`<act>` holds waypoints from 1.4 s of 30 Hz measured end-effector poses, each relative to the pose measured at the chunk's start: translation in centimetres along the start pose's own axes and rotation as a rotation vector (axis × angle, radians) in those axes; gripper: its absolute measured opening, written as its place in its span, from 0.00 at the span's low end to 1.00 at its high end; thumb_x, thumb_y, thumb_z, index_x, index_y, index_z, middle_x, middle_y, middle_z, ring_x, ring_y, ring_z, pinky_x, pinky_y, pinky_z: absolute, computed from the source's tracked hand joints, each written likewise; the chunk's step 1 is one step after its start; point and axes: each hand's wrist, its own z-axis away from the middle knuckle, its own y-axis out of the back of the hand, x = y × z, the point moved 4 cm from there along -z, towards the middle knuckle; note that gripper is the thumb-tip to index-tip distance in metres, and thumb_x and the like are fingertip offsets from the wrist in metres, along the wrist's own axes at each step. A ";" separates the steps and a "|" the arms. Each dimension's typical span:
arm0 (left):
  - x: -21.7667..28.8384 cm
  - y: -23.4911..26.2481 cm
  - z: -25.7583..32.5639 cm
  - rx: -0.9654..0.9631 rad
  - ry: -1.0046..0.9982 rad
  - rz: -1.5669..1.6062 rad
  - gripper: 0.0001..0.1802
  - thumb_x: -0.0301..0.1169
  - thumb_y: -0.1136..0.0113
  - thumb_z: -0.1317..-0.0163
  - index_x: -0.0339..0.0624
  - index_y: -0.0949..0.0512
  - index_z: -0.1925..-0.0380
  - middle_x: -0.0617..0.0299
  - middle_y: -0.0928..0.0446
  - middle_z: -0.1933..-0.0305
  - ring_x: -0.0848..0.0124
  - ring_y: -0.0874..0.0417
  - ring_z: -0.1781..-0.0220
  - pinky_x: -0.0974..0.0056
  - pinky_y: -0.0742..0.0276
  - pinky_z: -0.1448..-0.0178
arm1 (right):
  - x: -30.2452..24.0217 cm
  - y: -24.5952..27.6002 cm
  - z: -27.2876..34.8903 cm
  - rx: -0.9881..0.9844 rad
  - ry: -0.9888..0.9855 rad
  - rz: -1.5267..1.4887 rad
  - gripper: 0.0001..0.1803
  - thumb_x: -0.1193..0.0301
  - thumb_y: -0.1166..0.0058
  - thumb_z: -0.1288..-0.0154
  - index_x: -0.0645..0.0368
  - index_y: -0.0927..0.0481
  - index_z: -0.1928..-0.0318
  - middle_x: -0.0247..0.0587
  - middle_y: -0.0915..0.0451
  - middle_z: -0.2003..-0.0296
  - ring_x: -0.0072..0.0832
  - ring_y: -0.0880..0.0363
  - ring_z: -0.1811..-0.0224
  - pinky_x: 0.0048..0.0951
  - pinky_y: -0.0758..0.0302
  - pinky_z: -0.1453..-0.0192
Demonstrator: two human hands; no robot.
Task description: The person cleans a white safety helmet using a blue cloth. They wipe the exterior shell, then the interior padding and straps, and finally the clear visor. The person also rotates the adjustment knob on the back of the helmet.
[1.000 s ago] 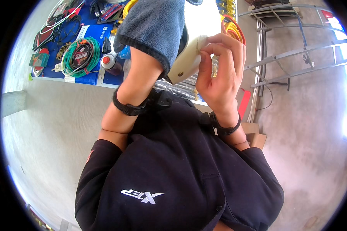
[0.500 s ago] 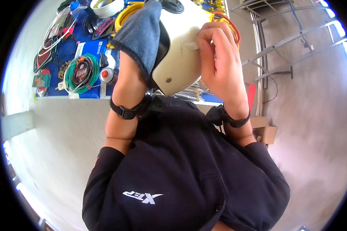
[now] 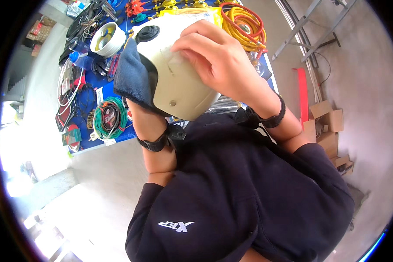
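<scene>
A cream-white helmet (image 3: 179, 89) with a round black fitting (image 3: 147, 33) on its shell is held up in front of my chest, at the table's near edge. Draped over its left rim hangs a dark blue cloth (image 3: 134, 78). My left forearm reaches up under that cloth, which hides the hand and its fingers. Bent over the shell, my right hand (image 3: 216, 56) has its fingertips pinched together on a small whitish piece (image 3: 175, 56), too pale to tell its material. Just below those fingertips the shell bears a thin dark scuff (image 3: 170, 70).
Behind the helmet, a blue-topped table (image 3: 101, 94) carries a green cable coil (image 3: 110, 118), a white tape roll (image 3: 107, 39), a blue bottle (image 3: 80, 60) and a yellow-and-red hose coil (image 3: 244, 26). Cardboard boxes (image 3: 329, 120) and a metal frame (image 3: 308, 26) stand to the right.
The view has turned, showing more of the table's far side. My right hand's pinched fingertips have shifted across the shell toward the black fitting, and the dark scuff now shows clearly.
</scene>
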 end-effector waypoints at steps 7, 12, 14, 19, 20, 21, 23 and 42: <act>-0.4 0.3 -0.3 -0.018 0.037 0.005 0.13 0.32 0.44 0.27 0.35 0.24 0.49 0.59 0.22 0.58 0.66 0.22 0.57 0.61 0.25 0.51 | -0.9 0.6 0.7 -0.113 0.070 0.021 0.24 0.91 0.47 0.52 0.51 0.12 0.59 0.38 0.23 0.49 0.34 0.23 0.57 0.29 0.24 0.59; -0.5 0.4 -0.7 0.011 0.026 0.013 0.14 0.31 0.43 0.28 0.35 0.24 0.48 0.58 0.22 0.56 0.66 0.22 0.55 0.61 0.25 0.49 | -0.2 0.7 1.2 -0.074 0.112 0.078 0.28 0.92 0.50 0.53 0.51 0.10 0.57 0.41 0.23 0.46 0.33 0.23 0.57 0.28 0.24 0.61; -0.5 0.3 -0.9 0.022 0.019 0.014 0.14 0.31 0.42 0.28 0.34 0.24 0.47 0.58 0.22 0.55 0.66 0.22 0.54 0.61 0.25 0.49 | -0.4 0.9 1.1 -0.051 0.050 0.006 0.28 0.93 0.51 0.53 0.51 0.10 0.57 0.41 0.23 0.46 0.33 0.23 0.58 0.28 0.24 0.60; -0.5 0.1 -0.6 0.083 -0.013 0.022 0.16 0.31 0.42 0.29 0.34 0.25 0.46 0.57 0.22 0.53 0.65 0.21 0.52 0.60 0.25 0.47 | -0.9 1.4 0.8 -0.124 0.102 0.122 0.30 0.94 0.53 0.52 0.52 0.10 0.57 0.43 0.22 0.46 0.32 0.22 0.59 0.30 0.23 0.60; -0.5 -0.1 -0.5 0.093 -0.017 0.027 0.16 0.30 0.41 0.29 0.34 0.25 0.46 0.57 0.22 0.53 0.65 0.21 0.52 0.60 0.25 0.47 | -0.8 1.5 0.9 -0.102 0.123 0.128 0.26 0.92 0.49 0.52 0.53 0.10 0.57 0.44 0.21 0.46 0.32 0.20 0.59 0.30 0.23 0.61; -0.6 -0.1 -0.3 0.105 -0.021 0.028 0.16 0.30 0.41 0.29 0.34 0.25 0.45 0.57 0.22 0.52 0.65 0.21 0.51 0.60 0.26 0.46 | -0.6 1.6 0.9 -0.089 0.089 0.104 0.25 0.91 0.47 0.52 0.54 0.10 0.57 0.44 0.20 0.46 0.32 0.20 0.59 0.30 0.22 0.61; -0.5 -0.4 -0.3 0.120 -0.031 0.035 0.17 0.30 0.41 0.30 0.34 0.25 0.45 0.57 0.22 0.52 0.65 0.21 0.51 0.60 0.26 0.46 | -0.7 1.7 0.9 -0.063 0.020 0.059 0.22 0.88 0.44 0.52 0.56 0.10 0.58 0.44 0.20 0.47 0.31 0.20 0.59 0.30 0.22 0.61; 0.0 -3.0 4.2 0.116 -0.050 0.124 0.22 0.28 0.38 0.32 0.33 0.26 0.40 0.53 0.22 0.44 0.63 0.21 0.44 0.59 0.26 0.39 | -0.4 4.4 -1.8 -0.348 -0.060 -0.012 0.06 0.76 0.29 0.45 0.58 0.16 0.70 0.37 0.18 0.53 0.35 0.21 0.59 0.31 0.24 0.56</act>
